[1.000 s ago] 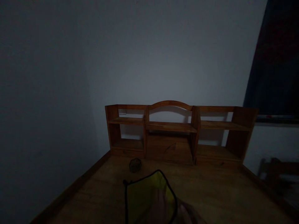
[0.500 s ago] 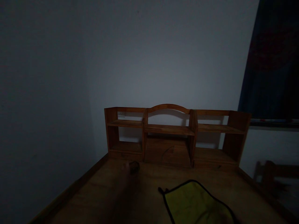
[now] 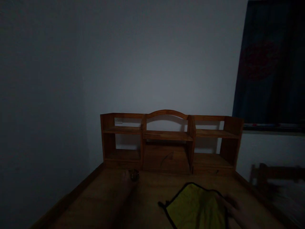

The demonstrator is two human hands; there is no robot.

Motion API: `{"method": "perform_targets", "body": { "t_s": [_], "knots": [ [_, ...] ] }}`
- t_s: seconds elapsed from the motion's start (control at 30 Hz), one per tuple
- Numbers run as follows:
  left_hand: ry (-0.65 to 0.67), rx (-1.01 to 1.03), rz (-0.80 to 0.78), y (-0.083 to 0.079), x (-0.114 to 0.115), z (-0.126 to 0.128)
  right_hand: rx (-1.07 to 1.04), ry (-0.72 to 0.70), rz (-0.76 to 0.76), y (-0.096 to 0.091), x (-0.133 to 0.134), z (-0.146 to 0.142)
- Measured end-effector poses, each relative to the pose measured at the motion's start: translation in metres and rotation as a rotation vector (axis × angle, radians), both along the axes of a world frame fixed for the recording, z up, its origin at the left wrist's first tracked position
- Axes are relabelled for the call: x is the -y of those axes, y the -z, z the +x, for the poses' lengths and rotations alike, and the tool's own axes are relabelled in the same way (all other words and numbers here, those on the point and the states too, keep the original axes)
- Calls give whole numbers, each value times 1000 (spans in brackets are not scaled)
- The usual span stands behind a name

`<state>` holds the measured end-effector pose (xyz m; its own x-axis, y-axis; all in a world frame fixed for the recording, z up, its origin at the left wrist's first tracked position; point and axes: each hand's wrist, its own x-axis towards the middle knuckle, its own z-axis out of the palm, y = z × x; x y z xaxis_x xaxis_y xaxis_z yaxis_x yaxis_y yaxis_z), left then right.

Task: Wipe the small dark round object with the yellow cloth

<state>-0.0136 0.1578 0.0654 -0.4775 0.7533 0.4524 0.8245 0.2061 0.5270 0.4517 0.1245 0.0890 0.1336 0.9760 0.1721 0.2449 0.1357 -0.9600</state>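
My left hand point(image 3: 126, 180) reaches far over the desk, its fingers closed around a small, dark, shiny round object point(image 3: 134, 175) near the shelf's base. It has a brownish glint, but the dim light hides what kind of thing it is. A yellow cloth point(image 3: 194, 206) with black edging and a small loop at its left corner lies on the near part of the desk. At the cloth's right edge, my right hand point(image 3: 234, 208) pinches the fabric, which is creased there; its fingertips are dim and partly blurred.
A wooden shelf unit point(image 3: 166, 136) with several compartments stands along the back of the wooden desk point(image 3: 95, 197). Raised rims edge the desk's sides. A dark curtain point(image 3: 264, 63) hangs at the right, above a wooden piece of furniture point(image 3: 274, 171). A wall socket shows behind the left shelf.
My right hand has come into clearer view at the cloth's right edge, and the cloth has shifted and creased. The view has turned slightly right. My left hand still holds the round object.
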Motion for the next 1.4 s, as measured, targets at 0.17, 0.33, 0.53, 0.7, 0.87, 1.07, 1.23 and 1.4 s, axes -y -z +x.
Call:
{"method": "perform_targets", "body": {
  "t_s": [0.17,0.33,0.53,0.7,0.87,1.07,1.23,1.4],
  "knots": [
    [242,53,87,7,-23,40,-2,80,1,-10,-28,-6],
    [496,0,78,9,-11,107,-21,-27,158,-22,-52,-46],
    [632,3,94,25,6,136,-148,-140,250,1,-51,-116],
    [621,27,145,43,-4,134,-193,-119,206,36,-49,-138],
    [627,63,126,47,-7,136,-97,-119,176,46,-42,-143],
    [696,63,85,47,-3,137,299,-244,375,47,-26,-149],
    [761,3,131,45,2,135,534,-338,506,47,-16,-151],
    [788,-50,202,50,1,131,616,-484,557,38,-8,-154]
  ]
}}
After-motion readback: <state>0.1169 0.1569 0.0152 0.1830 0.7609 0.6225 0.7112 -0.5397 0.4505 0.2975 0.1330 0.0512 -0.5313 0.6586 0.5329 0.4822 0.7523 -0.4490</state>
